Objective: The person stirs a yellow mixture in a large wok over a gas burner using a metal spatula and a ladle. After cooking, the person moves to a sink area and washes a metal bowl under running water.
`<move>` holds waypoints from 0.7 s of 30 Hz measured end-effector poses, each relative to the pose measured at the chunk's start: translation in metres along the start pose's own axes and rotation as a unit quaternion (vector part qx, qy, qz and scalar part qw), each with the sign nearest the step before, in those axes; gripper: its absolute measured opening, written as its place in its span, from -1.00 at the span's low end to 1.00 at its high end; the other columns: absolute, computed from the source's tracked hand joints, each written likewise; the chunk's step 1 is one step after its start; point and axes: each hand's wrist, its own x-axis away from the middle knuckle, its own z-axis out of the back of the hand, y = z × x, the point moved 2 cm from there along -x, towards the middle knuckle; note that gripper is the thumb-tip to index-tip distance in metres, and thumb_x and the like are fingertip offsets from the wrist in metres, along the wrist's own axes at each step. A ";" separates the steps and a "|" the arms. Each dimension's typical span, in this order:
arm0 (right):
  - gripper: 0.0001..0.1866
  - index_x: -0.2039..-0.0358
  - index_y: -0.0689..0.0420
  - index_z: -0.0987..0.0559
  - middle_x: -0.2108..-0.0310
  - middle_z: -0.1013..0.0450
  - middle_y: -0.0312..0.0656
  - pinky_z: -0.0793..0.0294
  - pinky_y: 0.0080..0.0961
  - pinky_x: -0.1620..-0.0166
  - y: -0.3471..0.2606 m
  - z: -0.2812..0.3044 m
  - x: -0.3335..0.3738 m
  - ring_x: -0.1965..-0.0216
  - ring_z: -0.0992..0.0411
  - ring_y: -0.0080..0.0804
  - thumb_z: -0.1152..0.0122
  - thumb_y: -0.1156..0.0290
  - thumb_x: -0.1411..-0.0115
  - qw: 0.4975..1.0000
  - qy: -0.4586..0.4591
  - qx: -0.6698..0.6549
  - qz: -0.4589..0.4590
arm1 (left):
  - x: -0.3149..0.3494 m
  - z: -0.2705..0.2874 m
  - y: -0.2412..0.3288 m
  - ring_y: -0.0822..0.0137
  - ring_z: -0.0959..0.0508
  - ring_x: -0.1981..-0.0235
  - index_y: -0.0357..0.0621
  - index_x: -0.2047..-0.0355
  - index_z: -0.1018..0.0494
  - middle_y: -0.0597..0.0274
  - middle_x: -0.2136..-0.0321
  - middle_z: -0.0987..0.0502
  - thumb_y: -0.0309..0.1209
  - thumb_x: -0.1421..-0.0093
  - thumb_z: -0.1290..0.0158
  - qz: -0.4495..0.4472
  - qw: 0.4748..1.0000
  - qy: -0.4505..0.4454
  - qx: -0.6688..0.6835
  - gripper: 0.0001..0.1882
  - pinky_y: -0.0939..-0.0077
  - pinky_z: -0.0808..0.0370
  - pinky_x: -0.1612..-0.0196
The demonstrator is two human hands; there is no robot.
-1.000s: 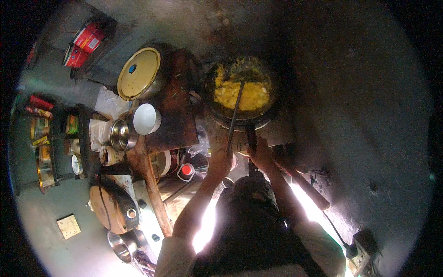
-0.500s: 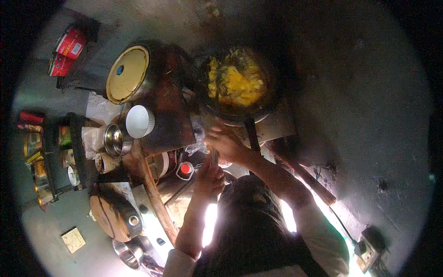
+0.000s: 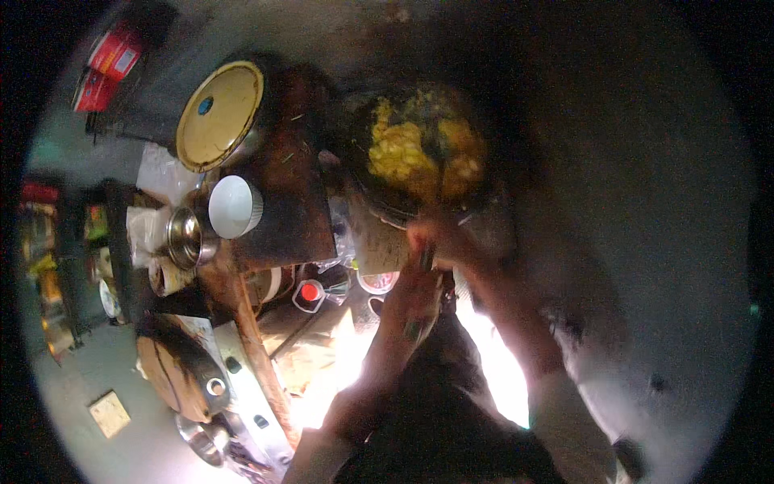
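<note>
L hand [image 3: 411, 300], lower ctr, clamped on a dark tool handle [image 3: 426, 256], R hand [image 3: 447, 244] just above, grip too blurred to tell, prob. placed close for control over the yellow food [image 3: 399, 153] in the pan [image 3: 393, 215], upper ctr.

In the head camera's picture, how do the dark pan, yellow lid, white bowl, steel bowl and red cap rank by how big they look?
1. Dark pan
2. Yellow lid
3. White bowl and steel bowl: too alike to rank
4. Red cap
</note>
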 end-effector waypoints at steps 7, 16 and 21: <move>-0.84 0.73 0.04 -0.35 0.71 -0.23 -0.34 -0.18 -0.53 0.60 -0.007 0.006 -0.045 0.67 -0.20 -0.53 -0.12 0.39 0.13 0.996 -0.043 0.027 -0.078 | -0.007 0.006 0.027 0.60 -0.18 0.71 -0.06 -0.10 -0.09 0.34 0.45 -0.20 -0.21 -0.26 0.28 -0.070 0.965 0.065 -0.246 -0.58 0.80 -0.21 0.72; -0.75 0.75 0.05 -0.24 0.75 -0.16 -0.35 -0.24 -0.57 0.47 -0.003 -0.005 -0.062 0.63 -0.22 -0.37 -0.16 0.37 0.31 0.994 -0.097 -0.054 0.007 | -0.030 -0.007 0.041 0.66 -0.19 0.77 -0.15 -0.12 -0.05 0.38 0.58 -0.24 -0.28 -0.28 0.33 -0.047 0.995 -0.030 0.086 -0.57 0.84 -0.20 0.80; -0.83 0.66 0.04 -0.35 0.71 -0.23 -0.30 -0.21 -0.37 0.31 -0.028 -0.003 -0.014 0.59 -0.21 -0.38 -0.17 0.35 0.25 0.967 -0.054 0.233 0.087 | 0.003 0.022 0.013 0.57 -0.23 0.76 -0.10 -0.13 -0.03 0.29 0.56 -0.27 -0.14 -0.24 0.27 0.048 0.969 -0.007 0.241 -0.49 0.80 -0.21 0.74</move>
